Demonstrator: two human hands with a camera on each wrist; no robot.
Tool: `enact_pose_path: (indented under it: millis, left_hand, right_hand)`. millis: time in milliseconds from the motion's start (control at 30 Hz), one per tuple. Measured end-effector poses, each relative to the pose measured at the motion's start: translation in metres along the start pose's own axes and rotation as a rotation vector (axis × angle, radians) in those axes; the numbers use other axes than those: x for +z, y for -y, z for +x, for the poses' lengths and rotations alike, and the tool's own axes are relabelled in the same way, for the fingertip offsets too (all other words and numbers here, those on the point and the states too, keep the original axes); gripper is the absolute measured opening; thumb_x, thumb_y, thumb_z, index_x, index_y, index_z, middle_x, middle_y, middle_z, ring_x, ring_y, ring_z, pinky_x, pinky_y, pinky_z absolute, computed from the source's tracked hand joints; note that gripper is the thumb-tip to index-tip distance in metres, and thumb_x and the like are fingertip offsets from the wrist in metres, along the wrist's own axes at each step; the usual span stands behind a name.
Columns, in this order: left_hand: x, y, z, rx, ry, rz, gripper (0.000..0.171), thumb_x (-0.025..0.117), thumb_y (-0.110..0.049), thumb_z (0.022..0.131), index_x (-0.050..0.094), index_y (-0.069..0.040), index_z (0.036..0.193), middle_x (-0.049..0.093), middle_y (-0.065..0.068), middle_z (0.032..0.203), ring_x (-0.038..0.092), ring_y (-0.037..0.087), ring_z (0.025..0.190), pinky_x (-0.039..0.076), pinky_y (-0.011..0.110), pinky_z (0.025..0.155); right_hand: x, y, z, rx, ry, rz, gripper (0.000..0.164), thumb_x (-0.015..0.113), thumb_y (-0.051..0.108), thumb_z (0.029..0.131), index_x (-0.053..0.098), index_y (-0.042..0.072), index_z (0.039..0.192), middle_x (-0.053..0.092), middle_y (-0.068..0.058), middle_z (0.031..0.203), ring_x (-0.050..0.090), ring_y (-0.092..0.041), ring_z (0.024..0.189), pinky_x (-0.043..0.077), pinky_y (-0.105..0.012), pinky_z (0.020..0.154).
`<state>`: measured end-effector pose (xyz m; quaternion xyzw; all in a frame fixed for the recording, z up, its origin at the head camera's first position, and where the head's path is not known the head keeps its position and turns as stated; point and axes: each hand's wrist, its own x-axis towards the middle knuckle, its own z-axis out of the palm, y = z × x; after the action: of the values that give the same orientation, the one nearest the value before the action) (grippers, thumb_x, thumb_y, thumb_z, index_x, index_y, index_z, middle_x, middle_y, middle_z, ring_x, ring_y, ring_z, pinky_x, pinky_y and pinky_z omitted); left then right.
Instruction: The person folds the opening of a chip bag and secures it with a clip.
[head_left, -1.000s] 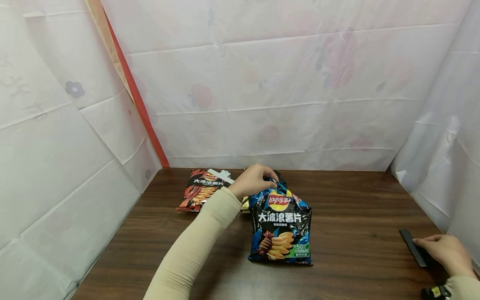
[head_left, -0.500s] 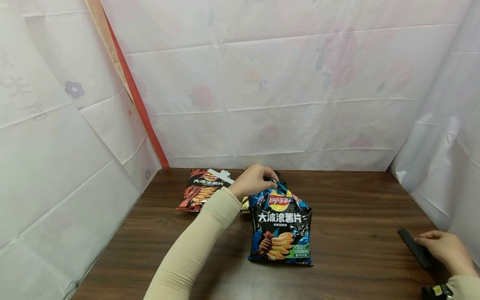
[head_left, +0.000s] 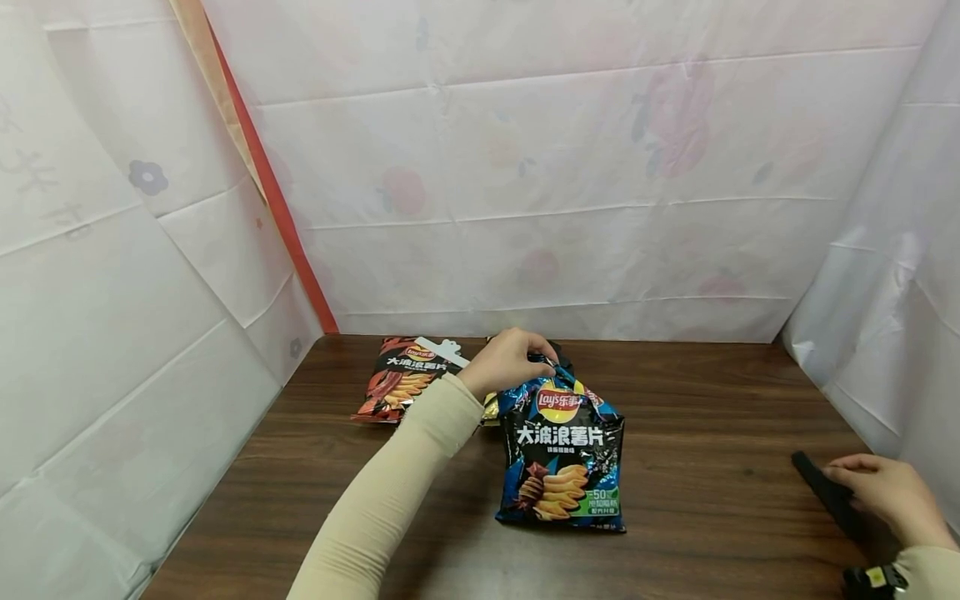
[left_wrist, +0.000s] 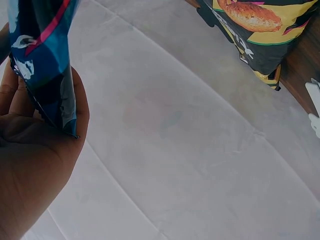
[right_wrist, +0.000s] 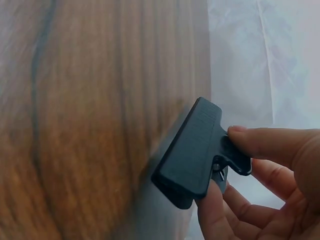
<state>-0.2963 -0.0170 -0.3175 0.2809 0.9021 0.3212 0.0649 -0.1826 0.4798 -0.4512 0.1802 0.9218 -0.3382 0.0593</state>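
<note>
With my left hand [head_left: 510,362] I pinch the gathered, folded top of a blue and black potato chip bag [head_left: 562,467], whose front faces me. In the left wrist view a blue corner of the bag [left_wrist: 50,65] lies in the hand. Off to the right, my right hand [head_left: 892,496] holds a black bag clip [head_left: 825,492] near the table's right side. The right wrist view shows thumb and fingers gripping the handles of this clip [right_wrist: 187,150], its long edge pointing away from the palm. Whether its jaws are parted is hard to tell.
A red and black chip bag [head_left: 393,383] lies at the back left, with a white clip [head_left: 444,352] at its top. Behind my left hand is a black and yellow bag [left_wrist: 270,35], mostly hidden in the head view. White sheeting [head_left: 600,208] surrounds the brown table [head_left: 705,417].
My right hand has lifted slightly and shifted a little up and left in the head view, and the black clip has turned somewhat. My left hand and the blue bag stay put.
</note>
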Motion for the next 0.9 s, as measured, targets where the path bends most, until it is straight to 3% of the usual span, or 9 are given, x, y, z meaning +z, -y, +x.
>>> enact_pose_path:
  millis: [300, 500, 667, 900]
  left_hand:
    - [0.001, 0.0, 0.0, 0.0, 0.002, 0.0, 0.015, 0.071, -0.02, 0.091, 0.075, -0.016, 0.104, 0.074, -0.004, 0.095, 0.062, 0.009, 0.074, 0.048, 0.027, 0.07]
    - [0.0, -0.001, -0.001, -0.004, 0.0, 0.004, 0.016, 0.071, -0.02, 0.091, 0.074, -0.015, 0.105, 0.074, -0.003, 0.097, 0.062, 0.008, 0.076, 0.049, 0.028, 0.071]
    - [0.001, -0.002, 0.0, -0.005, 0.0, 0.004, 0.015, 0.071, -0.02, 0.091, 0.075, -0.015, 0.105, 0.074, -0.003, 0.098, 0.063, 0.008, 0.077, 0.05, 0.028, 0.072]
    - [0.001, -0.002, 0.0, -0.008, 0.001, -0.001, 0.015, 0.071, -0.02, 0.091, 0.075, -0.016, 0.104, 0.074, -0.004, 0.098, 0.062, 0.009, 0.075, 0.049, 0.027, 0.071]
  right_hand:
    - [-0.005, 0.023, -0.004, -0.029, -0.024, -0.034, 0.056, 0.059, 0.042, 0.096, 0.063, -0.009, 0.118, 0.063, -0.034, 0.111, 0.068, -0.017, 0.067, 0.053, -0.038, 0.061]
    - [-0.008, 0.044, -0.012, -0.113, -0.099, -0.036, 0.057, 0.057, 0.044, 0.097, 0.063, -0.009, 0.117, 0.068, -0.031, 0.104, 0.068, -0.015, 0.066, 0.048, -0.03, 0.055]
    - [-0.011, 0.059, -0.014, -0.159, -0.114, -0.065, 0.059, 0.055, 0.046, 0.098, 0.061, -0.007, 0.12, 0.069, -0.031, 0.105, 0.066, -0.013, 0.066, 0.048, -0.03, 0.054]
    - [-0.014, 0.084, -0.017, -0.299, -0.169, -0.132, 0.058, 0.058, 0.045, 0.097, 0.06, -0.008, 0.123, 0.07, -0.028, 0.1, 0.062, -0.008, 0.063, 0.043, -0.027, 0.056]
